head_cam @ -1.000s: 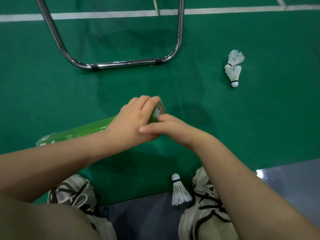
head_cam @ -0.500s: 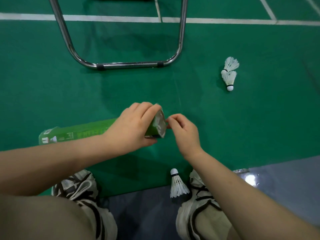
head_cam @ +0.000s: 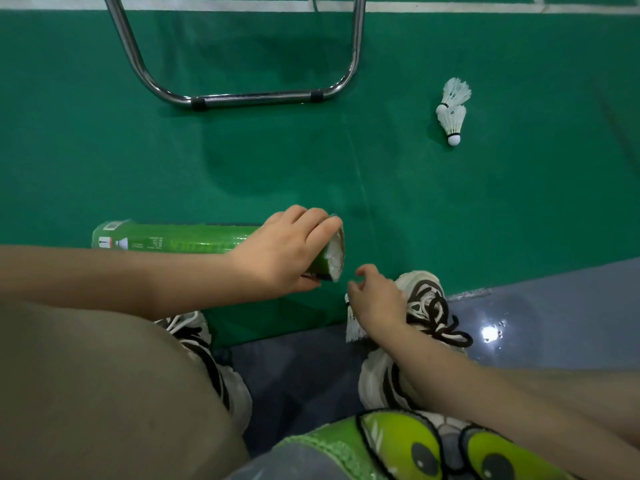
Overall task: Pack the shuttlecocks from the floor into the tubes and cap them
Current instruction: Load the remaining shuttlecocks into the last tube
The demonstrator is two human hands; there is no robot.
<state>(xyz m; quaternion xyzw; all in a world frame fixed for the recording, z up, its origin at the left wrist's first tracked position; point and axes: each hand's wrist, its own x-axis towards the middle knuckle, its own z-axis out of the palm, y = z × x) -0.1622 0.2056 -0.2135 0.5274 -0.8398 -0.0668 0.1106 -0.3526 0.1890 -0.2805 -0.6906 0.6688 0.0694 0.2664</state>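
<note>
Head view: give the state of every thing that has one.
green tube, uncapped, lying sideways, feathers visible inside
left hand, grips the green tube's open end
near shuttlecock, on floor by shoe
right hand, loosely curled, empty, over near shuttlecock
far shuttlecocks, on floor, touching

1. the one head view is looking steeply down from above the person's knees (head_cam: 104, 375).
2. it is facing forward across the green floor (head_cam: 485, 209) toward a chair frame (head_cam: 256, 98).
3. it is hanging close over the left hand (head_cam: 284, 251), the tube (head_cam: 180, 239) and the right hand (head_cam: 377, 299).
</note>
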